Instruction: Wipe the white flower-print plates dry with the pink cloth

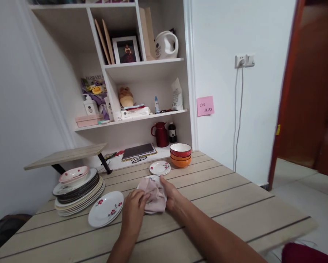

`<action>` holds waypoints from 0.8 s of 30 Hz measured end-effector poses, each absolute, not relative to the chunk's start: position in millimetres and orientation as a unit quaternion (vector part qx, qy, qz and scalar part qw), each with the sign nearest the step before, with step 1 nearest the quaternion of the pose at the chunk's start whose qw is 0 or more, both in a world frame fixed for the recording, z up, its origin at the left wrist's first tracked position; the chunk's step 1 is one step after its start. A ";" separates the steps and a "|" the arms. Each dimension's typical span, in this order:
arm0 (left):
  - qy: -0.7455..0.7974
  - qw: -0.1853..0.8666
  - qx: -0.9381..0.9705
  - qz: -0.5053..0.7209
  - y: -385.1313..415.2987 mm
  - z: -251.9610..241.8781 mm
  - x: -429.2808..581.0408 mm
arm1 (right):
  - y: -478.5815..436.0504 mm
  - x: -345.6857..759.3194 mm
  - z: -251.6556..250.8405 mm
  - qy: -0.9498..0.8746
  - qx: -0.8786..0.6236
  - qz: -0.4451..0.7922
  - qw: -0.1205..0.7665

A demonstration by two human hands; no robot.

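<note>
Wiping seems to be the step: the left hand (pixel 135 202) pinches a pink cloth (pixel 154 198) over a floral plate (pixel 154 178), its right edge gripped by the right hand (pixel 170 192), near the small saucers (pixel 160 167). Next, covering the exposed rim probably calls for a steady hold.

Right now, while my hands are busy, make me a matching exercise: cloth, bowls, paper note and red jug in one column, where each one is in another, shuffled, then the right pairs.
Things:
1. cloth
2. bowls
3. paper note
4. red jug

Places:
A. stuck to the wall
B. over a plate, with the left hand on it
C. beside a dark bottle
D. stacked on the table

Pairs: 1-B, 2-D, 3-A, 4-C
</note>
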State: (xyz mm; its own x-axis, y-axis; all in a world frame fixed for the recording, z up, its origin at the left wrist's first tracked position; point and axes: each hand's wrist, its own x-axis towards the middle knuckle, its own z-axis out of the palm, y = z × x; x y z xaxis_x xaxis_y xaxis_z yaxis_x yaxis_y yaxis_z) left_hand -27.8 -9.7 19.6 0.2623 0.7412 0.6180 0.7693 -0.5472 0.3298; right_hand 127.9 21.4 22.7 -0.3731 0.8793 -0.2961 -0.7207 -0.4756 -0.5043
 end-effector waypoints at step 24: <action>-0.343 0.151 -0.865 -0.333 4.3 -0.3 -30.3 | 25.2 124.1 16.6 -0.168 -0.244 0.783 0.547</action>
State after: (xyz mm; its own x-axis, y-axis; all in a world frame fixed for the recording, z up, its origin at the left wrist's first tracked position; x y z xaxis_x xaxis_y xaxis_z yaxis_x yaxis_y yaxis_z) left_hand -30.3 4.3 -0.3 0.5420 0.4937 0.6800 0.6944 -0.7189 -0.0316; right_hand 124.1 25.2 16.6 -0.2835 0.9382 -0.1987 -0.7748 -0.3462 -0.5290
